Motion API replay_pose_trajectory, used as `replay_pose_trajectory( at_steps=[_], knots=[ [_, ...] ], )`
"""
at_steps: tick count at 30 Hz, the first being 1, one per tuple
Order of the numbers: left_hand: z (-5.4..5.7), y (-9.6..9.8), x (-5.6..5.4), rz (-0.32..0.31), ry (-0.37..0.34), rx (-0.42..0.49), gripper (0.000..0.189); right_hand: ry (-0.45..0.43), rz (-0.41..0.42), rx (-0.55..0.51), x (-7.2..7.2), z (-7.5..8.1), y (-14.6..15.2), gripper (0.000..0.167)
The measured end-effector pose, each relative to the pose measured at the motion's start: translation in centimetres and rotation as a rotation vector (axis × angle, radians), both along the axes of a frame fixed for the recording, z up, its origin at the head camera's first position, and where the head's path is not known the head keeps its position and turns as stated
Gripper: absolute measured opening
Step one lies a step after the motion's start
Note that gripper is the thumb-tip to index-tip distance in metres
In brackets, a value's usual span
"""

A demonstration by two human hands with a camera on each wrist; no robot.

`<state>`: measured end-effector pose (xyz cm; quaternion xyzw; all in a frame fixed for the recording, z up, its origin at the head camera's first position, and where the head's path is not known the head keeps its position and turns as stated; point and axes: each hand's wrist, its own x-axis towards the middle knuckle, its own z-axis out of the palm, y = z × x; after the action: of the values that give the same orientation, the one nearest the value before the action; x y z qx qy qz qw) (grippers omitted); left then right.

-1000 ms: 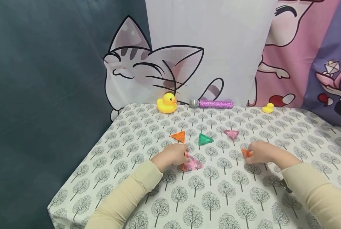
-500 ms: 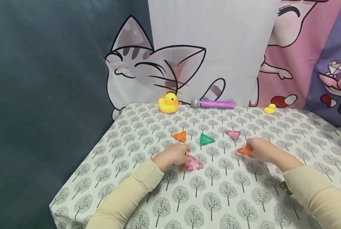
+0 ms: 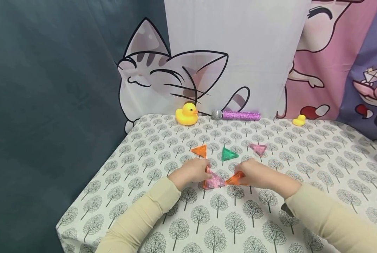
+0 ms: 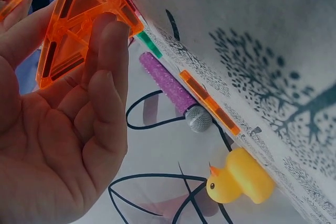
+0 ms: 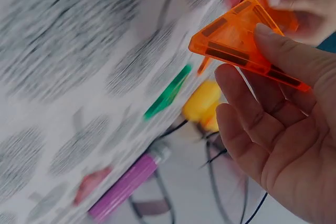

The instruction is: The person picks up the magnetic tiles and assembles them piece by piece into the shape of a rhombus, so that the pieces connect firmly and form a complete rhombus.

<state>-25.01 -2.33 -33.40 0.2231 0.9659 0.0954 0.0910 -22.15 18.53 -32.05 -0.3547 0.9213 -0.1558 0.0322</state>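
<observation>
My left hand [image 3: 194, 169] grips an orange triangular magnetic tile [image 4: 71, 36], mostly hidden behind the fingers in the head view. A pink triangular tile [image 3: 214, 181] stands right against it, on its right. Between thumb and fingers, my right hand [image 3: 253, 172] pinches another orange triangular tile [image 5: 231, 38]. Its pointed end comes right up to the pink tile's right corner in the head view. Beyond the hands, three tiles lie on the tablecloth: orange [image 3: 201, 151], green [image 3: 228, 154] and pink [image 3: 258, 149].
Along the table's far edge stand a large yellow rubber duck [image 3: 186, 115], a purple glittery microphone [image 3: 240, 115] lying flat, and a small yellow duck [image 3: 299, 120]. A tree-print cloth [image 3: 137, 211] covers the table. Cartoon curtains [image 3: 254, 52] hang behind.
My right hand has picked its orange tile up off the right side and carried it left to the pink tile. The left hand has stayed in place with its grip.
</observation>
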Motion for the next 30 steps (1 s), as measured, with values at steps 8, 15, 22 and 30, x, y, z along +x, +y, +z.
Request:
replay_pose_trajectory(
  at_steps=[8, 15, 22, 30],
  knots=[
    [0.0, 0.1, 0.1, 0.000, 0.018, 0.000, 0.036, -0.010, 0.104, 0.029, 0.6, -0.6, -3.4, 0.016],
    [0.0, 0.1, 0.1, 0.013, 0.014, -0.002, 0.036, 0.060, 0.129, 0.084, 0.3, -1.2, -5.1, 0.014],
    [-0.2, -0.1, 0.1, 0.004, -0.013, 0.025, 0.041, 0.077, 0.088, 0.071, -0.3, -1.6, -5.7, 0.013],
    [0.4, -0.3, 0.5, -0.004, -0.018, 0.035, 0.052, 0.130, -0.037, 0.150, -0.7, -1.4, -5.6, 0.022]
  ],
)
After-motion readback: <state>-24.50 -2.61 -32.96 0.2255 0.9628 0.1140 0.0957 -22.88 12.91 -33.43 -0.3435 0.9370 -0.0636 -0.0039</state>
